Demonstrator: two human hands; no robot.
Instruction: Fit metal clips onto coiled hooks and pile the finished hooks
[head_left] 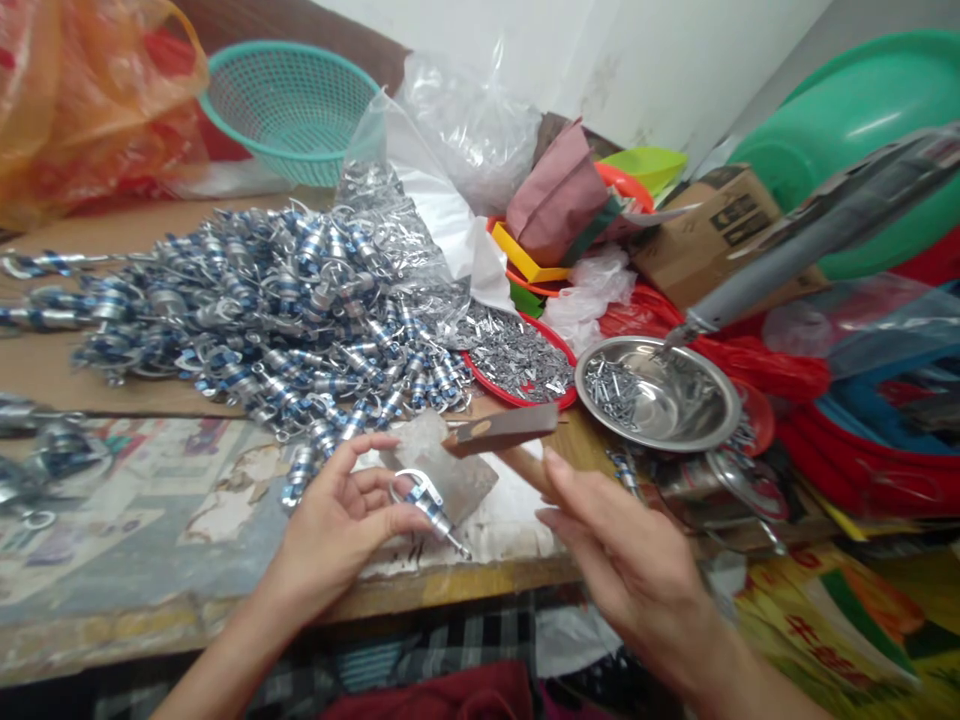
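My left hand pinches a small metal fitting with a blue band, a curved loop and a thin pin at its lower end. Fitting and fingers are just over a flat metal block on the bench. In my right hand is a hammer, its fingers closed round the wooden handle. The hammer's dark head is above the block, apart from the fitting. Behind my left hand lies a large heap of similar blue-banded fittings.
A red tray holds small metal clips. Beside it stands a steel bowl with small metal pins. A grey metal bar or handle slants above the bowl. Further back are a turquoise basket, a cardboard box and a green basin.
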